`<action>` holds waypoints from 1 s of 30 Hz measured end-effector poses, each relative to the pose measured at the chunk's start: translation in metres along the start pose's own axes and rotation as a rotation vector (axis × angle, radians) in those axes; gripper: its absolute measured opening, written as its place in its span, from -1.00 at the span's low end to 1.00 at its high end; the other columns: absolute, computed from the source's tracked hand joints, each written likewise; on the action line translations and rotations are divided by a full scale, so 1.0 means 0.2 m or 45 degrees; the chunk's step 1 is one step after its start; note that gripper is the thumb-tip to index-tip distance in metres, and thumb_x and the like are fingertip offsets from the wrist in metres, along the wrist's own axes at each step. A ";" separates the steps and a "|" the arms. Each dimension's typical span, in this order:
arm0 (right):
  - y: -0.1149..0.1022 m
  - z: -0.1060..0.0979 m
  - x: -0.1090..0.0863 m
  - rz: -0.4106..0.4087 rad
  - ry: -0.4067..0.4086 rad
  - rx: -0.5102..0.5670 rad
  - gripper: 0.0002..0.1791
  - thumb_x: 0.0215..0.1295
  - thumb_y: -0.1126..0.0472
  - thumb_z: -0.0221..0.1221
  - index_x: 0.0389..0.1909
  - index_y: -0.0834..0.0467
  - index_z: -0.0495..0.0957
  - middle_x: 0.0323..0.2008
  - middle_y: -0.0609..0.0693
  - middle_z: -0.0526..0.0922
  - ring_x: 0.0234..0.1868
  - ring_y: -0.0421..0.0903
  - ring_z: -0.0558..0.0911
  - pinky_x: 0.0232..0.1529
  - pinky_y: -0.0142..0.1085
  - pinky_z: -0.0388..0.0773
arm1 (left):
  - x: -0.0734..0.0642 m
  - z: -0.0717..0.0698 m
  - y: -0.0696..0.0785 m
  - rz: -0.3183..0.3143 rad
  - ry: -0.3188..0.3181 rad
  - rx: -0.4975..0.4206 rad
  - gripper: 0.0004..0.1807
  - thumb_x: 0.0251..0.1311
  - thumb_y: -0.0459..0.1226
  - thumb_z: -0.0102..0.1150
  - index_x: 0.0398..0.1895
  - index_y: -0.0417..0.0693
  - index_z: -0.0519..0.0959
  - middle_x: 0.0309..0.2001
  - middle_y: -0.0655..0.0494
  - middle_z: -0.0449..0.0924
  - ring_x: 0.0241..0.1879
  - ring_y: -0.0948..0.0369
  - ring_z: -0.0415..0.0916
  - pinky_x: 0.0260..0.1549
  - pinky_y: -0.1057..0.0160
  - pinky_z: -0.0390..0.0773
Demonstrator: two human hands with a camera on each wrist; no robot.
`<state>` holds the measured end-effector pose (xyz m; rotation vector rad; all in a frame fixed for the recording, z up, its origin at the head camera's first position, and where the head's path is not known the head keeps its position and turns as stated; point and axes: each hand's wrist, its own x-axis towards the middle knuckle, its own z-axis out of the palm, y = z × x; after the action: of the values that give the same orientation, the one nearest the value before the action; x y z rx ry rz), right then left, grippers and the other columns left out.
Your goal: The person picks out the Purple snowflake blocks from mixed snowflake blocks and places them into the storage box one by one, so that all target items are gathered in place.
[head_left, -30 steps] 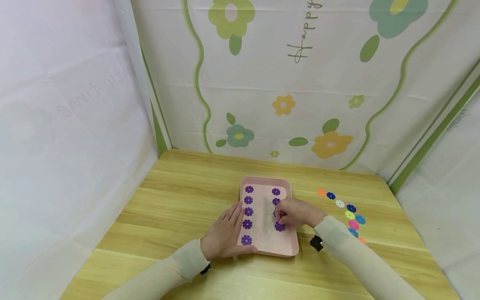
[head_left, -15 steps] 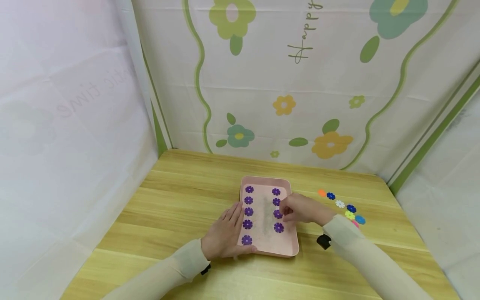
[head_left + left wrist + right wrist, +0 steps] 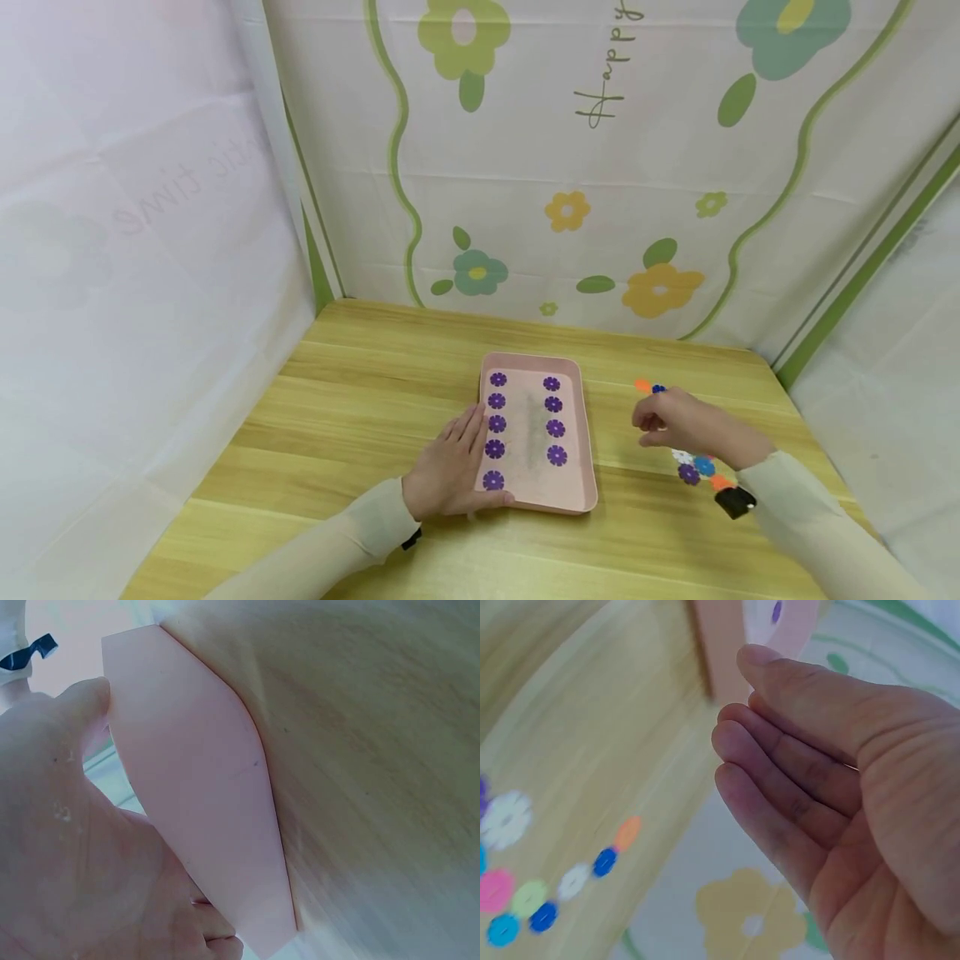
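A pink tray [image 3: 588,492] lies on the wooden table, with purple snowflake discs [image 3: 557,455] in a left and a right column inside it. My left hand [image 3: 446,471] rests against the tray's near left corner, fingers straight along the left rim and thumb at the near rim. The left wrist view shows the tray's outer wall [image 3: 195,765] beside that hand. To the right of the tray, my right hand [image 3: 686,425] hangs over the table with loosely bent fingers and nothing between them. It partly hides a line of coloured discs [image 3: 703,466].
In the right wrist view, a pink disc [image 3: 496,891], a white disc [image 3: 507,820] and several others lie on the table [image 3: 615,720]. A flower-printed curtain [image 3: 525,167] stands behind the table, with pale cloth [image 3: 150,292] at both sides.
My right hand has let go of a purple disc in the right column and moved right, out of the tray to above the loose discs. The left hand has stayed put.
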<state>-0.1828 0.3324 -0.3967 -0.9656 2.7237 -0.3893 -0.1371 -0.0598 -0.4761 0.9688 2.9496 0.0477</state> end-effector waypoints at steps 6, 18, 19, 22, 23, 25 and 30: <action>0.10 0.03 -0.17 0.097 -0.014 0.046 -0.85 0.30 0.23 0.44 -0.15 0.12 0.72 -0.24 -0.11 0.76 -0.29 -0.38 0.64 -0.29 -0.38 0.68 | 0.00 0.00 0.00 -0.001 0.000 -0.022 0.32 0.26 0.58 -0.11 0.65 -0.38 0.08 0.68 -0.32 -0.01 0.68 -0.15 0.03 0.63 -0.03 0.22; 0.29 0.21 -0.37 0.216 0.076 0.088 -0.76 0.16 0.26 0.51 -0.17 0.21 0.74 -0.26 -0.05 0.79 -0.32 -0.38 0.67 -0.30 -0.39 0.72 | 0.00 0.00 0.00 0.003 0.007 -0.012 0.32 0.26 0.58 -0.11 0.64 -0.38 0.09 0.68 -0.32 0.00 0.68 -0.15 0.04 0.63 -0.02 0.22; 0.30 0.22 -0.37 0.231 0.075 0.093 -0.75 0.16 0.25 0.52 -0.17 0.20 0.74 -0.26 -0.05 0.79 -0.32 -0.38 0.66 -0.29 -0.38 0.72 | 0.00 0.00 0.00 0.003 0.007 -0.009 0.32 0.26 0.58 -0.11 0.64 -0.38 0.09 0.68 -0.32 0.00 0.68 -0.14 0.05 0.63 -0.02 0.22; 0.33 0.27 -0.38 0.266 0.071 0.118 -0.78 0.17 0.25 0.52 -0.19 0.17 0.73 -0.27 -0.09 0.78 -0.32 -0.38 0.66 -0.29 -0.38 0.72 | 0.00 0.00 0.00 0.006 0.011 -0.001 0.32 0.26 0.58 -0.12 0.64 -0.38 0.10 0.68 -0.32 0.02 0.68 -0.15 0.06 0.62 -0.02 0.24; 0.34 0.28 -0.38 0.272 0.073 0.122 -0.78 0.17 0.26 0.52 -0.19 0.17 0.73 -0.27 -0.10 0.78 -0.32 -0.38 0.66 -0.30 -0.39 0.71 | 0.00 0.00 0.00 0.005 0.009 0.001 0.32 0.26 0.58 -0.12 0.64 -0.38 0.10 0.68 -0.32 0.01 0.68 -0.15 0.06 0.62 -0.02 0.24; 0.35 0.31 -0.38 0.285 0.076 0.127 -0.79 0.17 0.26 0.51 -0.20 0.17 0.73 -0.28 -0.11 0.76 -0.32 -0.38 0.65 -0.30 -0.40 0.70 | 0.00 0.00 0.00 0.003 0.005 -0.001 0.32 0.26 0.59 -0.13 0.64 -0.38 0.10 0.68 -0.32 0.01 0.68 -0.14 0.05 0.62 -0.02 0.24; 0.37 0.33 -0.36 0.296 0.096 0.132 -0.80 0.16 0.27 0.52 -0.23 0.16 0.72 -0.32 -0.13 0.74 -0.35 -0.41 0.61 -0.33 -0.43 0.66 | 0.00 0.00 0.00 -0.008 -0.010 -0.012 0.32 0.26 0.58 -0.13 0.65 -0.37 0.08 0.69 -0.31 -0.01 0.69 -0.14 0.03 0.63 -0.01 0.22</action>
<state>-0.1515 0.4218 -0.4738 -0.6103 2.8095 -0.5260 -0.1371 -0.0597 -0.4763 0.9563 2.9425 0.0573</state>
